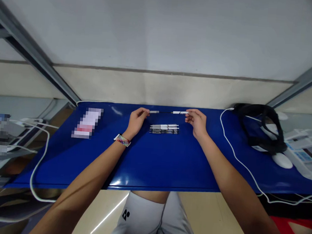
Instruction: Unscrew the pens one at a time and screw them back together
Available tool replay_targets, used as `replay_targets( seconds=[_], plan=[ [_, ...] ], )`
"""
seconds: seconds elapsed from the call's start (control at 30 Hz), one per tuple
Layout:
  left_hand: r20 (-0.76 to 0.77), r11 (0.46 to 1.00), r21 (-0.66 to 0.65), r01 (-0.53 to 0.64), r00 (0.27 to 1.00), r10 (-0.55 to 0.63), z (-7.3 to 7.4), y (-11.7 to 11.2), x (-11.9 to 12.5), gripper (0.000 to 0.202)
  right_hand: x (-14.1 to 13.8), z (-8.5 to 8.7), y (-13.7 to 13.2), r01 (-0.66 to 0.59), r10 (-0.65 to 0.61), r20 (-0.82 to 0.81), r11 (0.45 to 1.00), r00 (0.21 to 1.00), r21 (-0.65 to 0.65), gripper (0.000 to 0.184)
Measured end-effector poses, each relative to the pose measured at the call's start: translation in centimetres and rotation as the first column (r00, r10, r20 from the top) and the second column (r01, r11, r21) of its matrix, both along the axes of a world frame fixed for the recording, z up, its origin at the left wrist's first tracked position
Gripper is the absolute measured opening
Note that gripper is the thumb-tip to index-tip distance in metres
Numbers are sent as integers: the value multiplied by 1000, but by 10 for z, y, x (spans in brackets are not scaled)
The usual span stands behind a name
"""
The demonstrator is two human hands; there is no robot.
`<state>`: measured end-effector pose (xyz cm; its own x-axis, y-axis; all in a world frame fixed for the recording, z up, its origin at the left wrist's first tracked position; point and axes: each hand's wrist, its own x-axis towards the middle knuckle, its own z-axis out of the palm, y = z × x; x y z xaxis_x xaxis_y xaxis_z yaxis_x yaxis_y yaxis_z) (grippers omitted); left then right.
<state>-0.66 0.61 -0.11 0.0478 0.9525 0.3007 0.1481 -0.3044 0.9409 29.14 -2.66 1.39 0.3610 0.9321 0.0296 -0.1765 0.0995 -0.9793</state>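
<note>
At the back of the blue table, my left hand (137, 122) pinches a short grey-white pen piece (154, 112). My right hand (197, 123) has its fingertips closed on a white pen barrel (179, 112) with dark marks. Between these two parts runs a thin dark length, like a refill (166, 112), roughly level and in line with both. Just nearer to me, several pens (164, 129) lie side by side in a small stack, their tips pointing left. Neither hand touches them. A colourful band is around my left wrist.
The blue table (141, 166) backs onto a wall. At right lie a black headset with straps (263, 127), a white rounded device (282, 160) and a white cable (235, 155). A blurred-out flat item (89, 122) is at left. Metal posts (37, 46) flank both sides.
</note>
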Motion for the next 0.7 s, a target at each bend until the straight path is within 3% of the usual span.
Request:
replay_targets(
  seconds=[0.7],
  plan=[
    [-12, 998, 47, -30, 999, 31, 5, -3, 2, 45, 0, 1, 0, 28, -28, -19, 1000, 999, 11, 14]
  ],
)
